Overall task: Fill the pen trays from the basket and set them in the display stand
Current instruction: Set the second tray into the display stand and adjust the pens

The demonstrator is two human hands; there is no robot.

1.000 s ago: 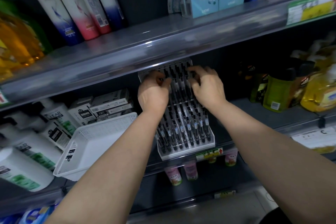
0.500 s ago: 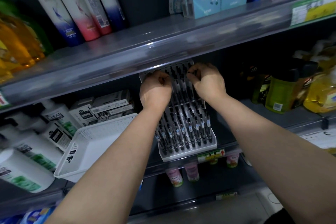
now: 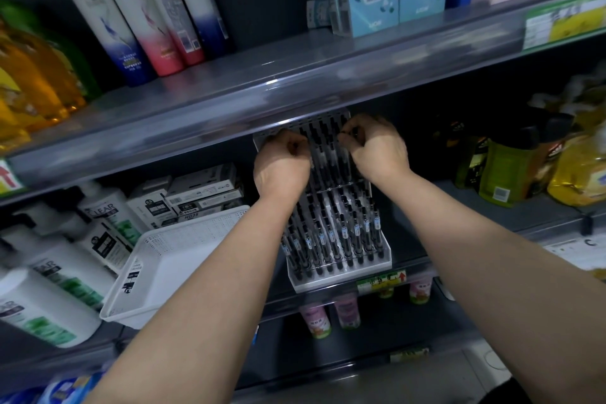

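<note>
The upper pen tray [image 3: 328,147] leans back on the middle shelf, directly above the lower pen tray [image 3: 342,284], which is full of black pens [image 3: 344,233]. The left hand [image 3: 282,164] is clenched on its top left corner and the right hand [image 3: 377,151] is curled over its top right. The shelf above [image 3: 295,88] overhangs the tray's top edge. A white basket [image 3: 141,272] tilts just left, in front of boxes [image 3: 196,190] and Clear bottles [image 3: 108,216]. A green bottle [image 3: 505,170] stands well apart on the right.

The basket [image 3: 183,259] is white with a grid of small holes. The pens [image 3: 331,239] are black with clear barrels, in a white pen tray [image 3: 341,284]. The shelf [image 3: 295,85] is grey. The shampoo bottles [image 3: 108,20] are white, turning blue or pink below.
</note>
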